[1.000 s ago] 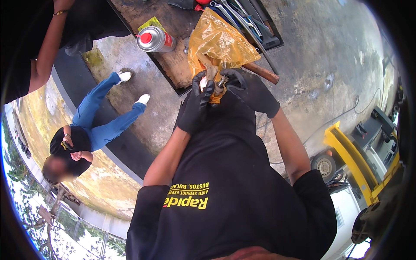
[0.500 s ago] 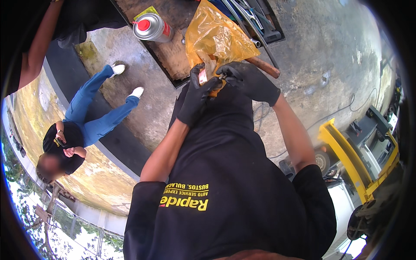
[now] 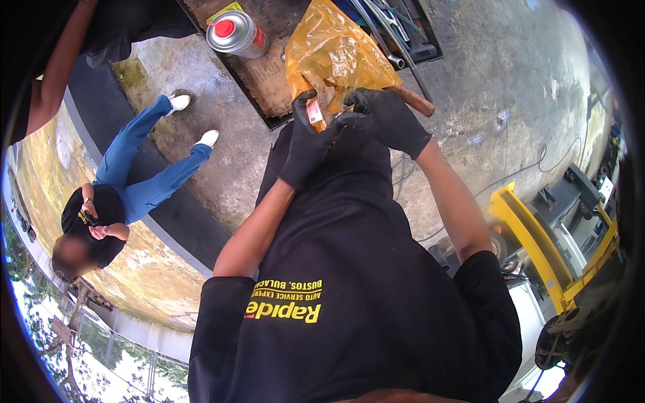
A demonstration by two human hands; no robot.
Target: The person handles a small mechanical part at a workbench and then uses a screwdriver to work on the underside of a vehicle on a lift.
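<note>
A crinkled, see-through orange plastic bag [image 3: 336,57] lies at the tray's near edge, its lower end gathered at my hands. My left hand [image 3: 309,142], in a black glove, is closed on that end, beside a small white label [image 3: 314,111]. My right hand [image 3: 390,119], also black-gloved, meets the left fingertips with its fingers pinched together. What sits in that pinch is hidden by the gloves. Just beyond my right hand, a brown wooden handle [image 3: 414,101] sticks out from under the bag.
A metal can with a red cap [image 3: 236,33] stands on the tray [image 3: 265,84], left of the bag. Wrenches and long metal bars [image 3: 393,33] lie at the right. A person [image 3: 101,215] stands at left; a yellow metal frame [image 3: 531,245] is at right.
My right fingers have closed in nearer the left fingertips. A small metallic piece seen between them earlier is now covered. The bag has barely shifted.
</note>
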